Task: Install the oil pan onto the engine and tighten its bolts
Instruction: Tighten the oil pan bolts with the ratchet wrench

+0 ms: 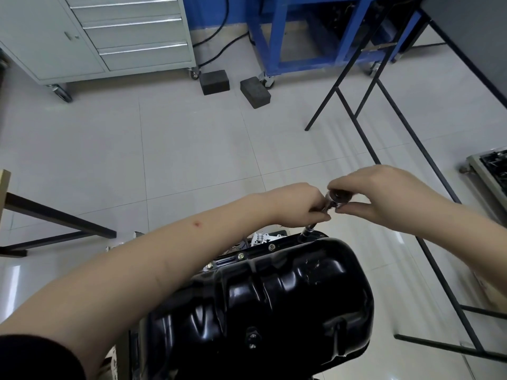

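A glossy black oil pan [274, 297] sits on the engine at the bottom centre. Silver bolts [241, 255] stand along its far-left flange. A ratchet [337, 199] with an extension and a socket [309, 231] stands on the pan's far corner. My left hand [299, 207] grips the extension just under the ratchet head. My right hand [384, 198] pinches the ratchet head from the right, thumb below and fingers over the top. The bolt under the socket is hidden.
A black table frame [406, 127] stands to the right and another black frame [55, 218] to the left. Far off are a grey drawer cabinet [131, 37] on castors, a blue metal stand [315, 37] and two dark blocks [255, 91] on the tiled floor.
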{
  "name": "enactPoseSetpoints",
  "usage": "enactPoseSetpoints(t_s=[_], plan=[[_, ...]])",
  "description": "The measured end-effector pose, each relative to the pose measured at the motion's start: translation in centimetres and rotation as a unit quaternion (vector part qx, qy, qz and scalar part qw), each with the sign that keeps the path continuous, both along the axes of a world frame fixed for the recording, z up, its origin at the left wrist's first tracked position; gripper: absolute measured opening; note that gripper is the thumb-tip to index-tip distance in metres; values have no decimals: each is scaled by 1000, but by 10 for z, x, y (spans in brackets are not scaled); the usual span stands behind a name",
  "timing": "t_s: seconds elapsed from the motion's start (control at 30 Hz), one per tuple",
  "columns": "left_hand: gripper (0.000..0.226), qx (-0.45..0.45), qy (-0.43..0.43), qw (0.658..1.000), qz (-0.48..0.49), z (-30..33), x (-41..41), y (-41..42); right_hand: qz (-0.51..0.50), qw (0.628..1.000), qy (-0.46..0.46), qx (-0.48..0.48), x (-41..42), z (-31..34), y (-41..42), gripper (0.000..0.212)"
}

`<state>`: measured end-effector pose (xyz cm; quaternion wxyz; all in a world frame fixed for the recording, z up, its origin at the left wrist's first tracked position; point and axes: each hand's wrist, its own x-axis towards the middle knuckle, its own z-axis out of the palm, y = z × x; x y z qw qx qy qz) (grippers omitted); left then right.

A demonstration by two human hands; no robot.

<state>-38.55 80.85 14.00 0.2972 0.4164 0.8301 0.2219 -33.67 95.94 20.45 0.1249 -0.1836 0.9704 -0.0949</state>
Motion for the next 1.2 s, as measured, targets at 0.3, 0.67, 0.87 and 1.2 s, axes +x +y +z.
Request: enactPoseSetpoints(t_s=[0.3,0.67,0.87,1.2], plan=[[33,2,-10,1000,23,-1,1,1,-30,985,12,167,-5,-1,-7,44],[29,-3,-20,1000,5,-1,8,0,3,994,-7,109,-6,3,-4,30],[44,-18,8,1000,12,0,8,3,-52,998,-17,19,4,-3,-1,28],[33,-3,-9,1000,15,-1,10,2,-35,991,-12,127,4,-3,4,41]])
